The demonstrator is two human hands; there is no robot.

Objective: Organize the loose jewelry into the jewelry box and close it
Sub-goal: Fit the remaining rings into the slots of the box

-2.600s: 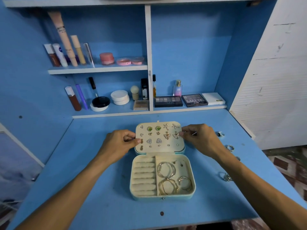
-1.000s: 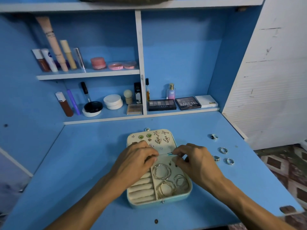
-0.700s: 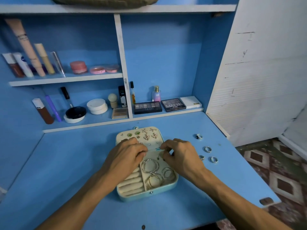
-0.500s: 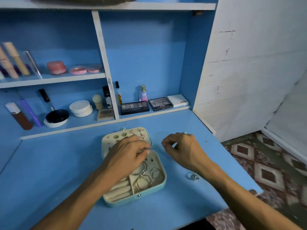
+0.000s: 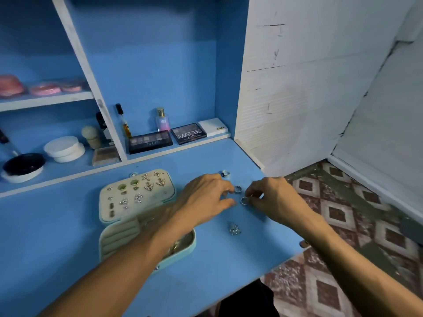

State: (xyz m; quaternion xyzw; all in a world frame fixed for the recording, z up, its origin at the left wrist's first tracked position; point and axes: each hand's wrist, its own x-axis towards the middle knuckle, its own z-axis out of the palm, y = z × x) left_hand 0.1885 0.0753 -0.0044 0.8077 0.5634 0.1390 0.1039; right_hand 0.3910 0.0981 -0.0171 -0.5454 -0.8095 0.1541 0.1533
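**A:** Where do the rings go?

**B:** Into the empty rolls of the open jewelry box (image 5: 193, 242), nearest. Carry one at a time.

**A:** Grips?

**B:** The right hand (image 5: 273, 199) pinches a silver ring (image 5: 244, 200) off the desk (image 5: 57, 239), I think, though it's blurred. The left hand (image 5: 204, 199), fingers spread, is beside the band ring (image 5: 238, 188). The dark-stone ring (image 5: 225, 173) lies farthest.

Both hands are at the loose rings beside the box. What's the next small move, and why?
Likely lift the silver ring that the right hand seems to pinch and carry it to the ring rolls of the open jewelry box: the rolls look bare, and this ring is the one in hand.
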